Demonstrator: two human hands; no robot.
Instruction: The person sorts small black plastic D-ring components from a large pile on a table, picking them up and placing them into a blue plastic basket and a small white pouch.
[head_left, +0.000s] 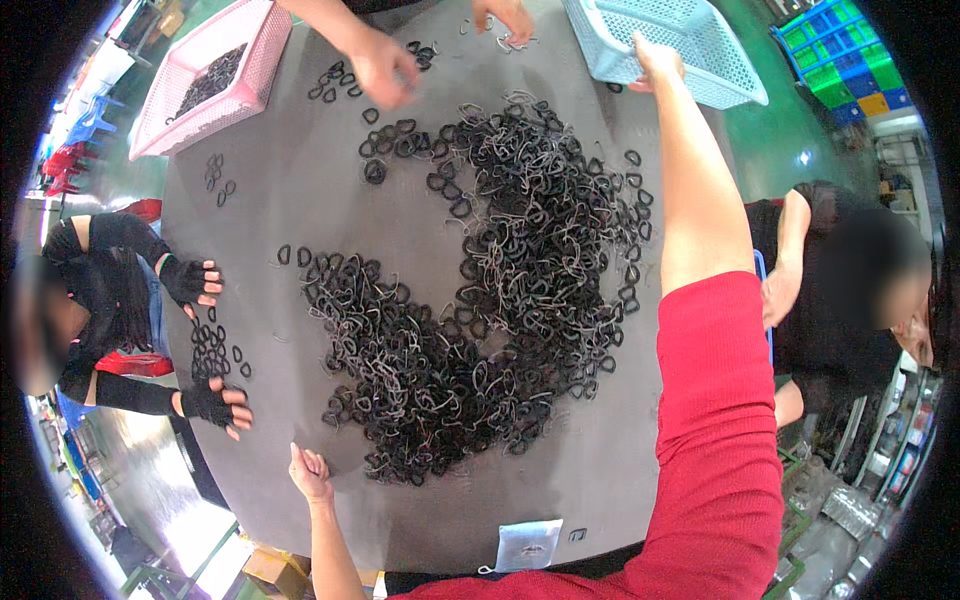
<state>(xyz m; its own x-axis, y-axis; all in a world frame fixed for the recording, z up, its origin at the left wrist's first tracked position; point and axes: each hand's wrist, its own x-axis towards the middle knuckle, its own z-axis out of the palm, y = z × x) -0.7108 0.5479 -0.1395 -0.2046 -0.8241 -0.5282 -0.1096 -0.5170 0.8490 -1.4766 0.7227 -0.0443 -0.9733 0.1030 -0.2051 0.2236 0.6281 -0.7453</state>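
At the lower edge of the frame, a small clear bag (pixel 528 545) lies on the grey bench (pixel 290 200). Just left of it the left hand (pixel 311 472) is seen loosely curled at the bench edge, holding nothing, close to the near fringe of the heap of black loops (pixel 470 330). The heap spreads over the middle of the bench and is by far the larger share; most of the sorting is judged undone. At the left edge a co-worker's gloved hands (pixel 200 340) flank a small set of separated loops (pixel 212 350). Farther up, the red-sleeved right arm stretches to the upper right, where the right hand (pixel 655 62) is closed on the rim of the blue basket (pixel 670 45), which looks empty. At the upper left a pink basket (pixel 205 75) holds a modest layer of loops. Another person's hands (pixel 385 68) work at the top.
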